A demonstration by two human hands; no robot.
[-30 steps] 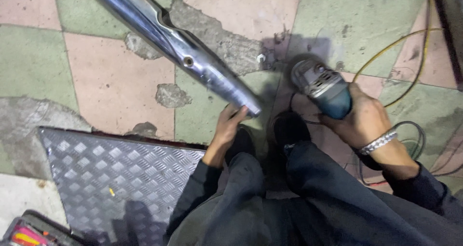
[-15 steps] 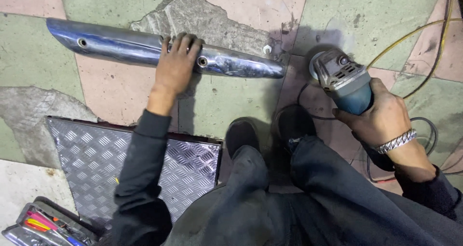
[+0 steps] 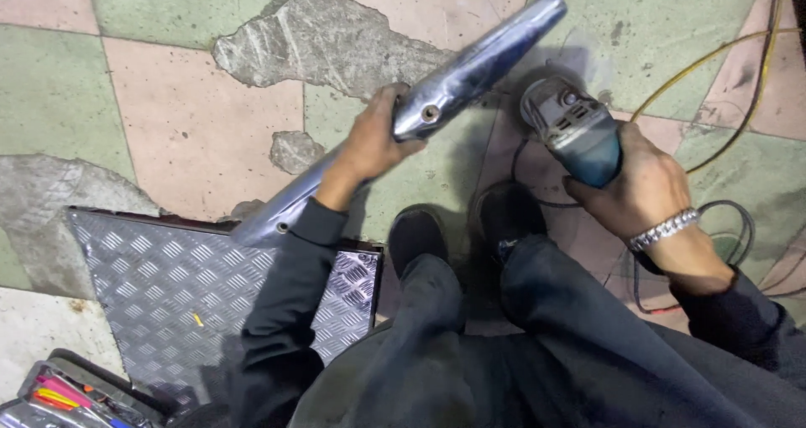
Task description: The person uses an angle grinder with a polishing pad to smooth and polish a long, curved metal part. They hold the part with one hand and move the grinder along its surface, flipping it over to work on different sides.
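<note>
Left hand (image 3: 369, 147) closed around chrome trim bar (image 3: 470, 67) near mid-length; long axis runs 8 o'clock to 2 o'clock, upper end toward grinder. Right hand (image 3: 642, 185) clamped on angle grinder (image 3: 571, 126) (1 hole visible in bar), disc end just beside bar, at 3 o'clock from left grip.

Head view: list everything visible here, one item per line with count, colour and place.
chrome metal cover: one, shiny silver, long and curved, held tilted above the floor, centre.
angle grinder: one, grey head and blue body, right of centre.
cables: yellow and black ones, on the floor at right.
checker plate: one, silver, on the floor at lower left.
tool case: one, coloured handles inside, bottom left corner.
tiled floor: green and pink tiles, with broken grey patches.
shoes: two, black, centre.
bracelet: one, silver, right wrist.
left hand: grips the chrome metal cover.
right hand: grips the angle grinder.
</note>
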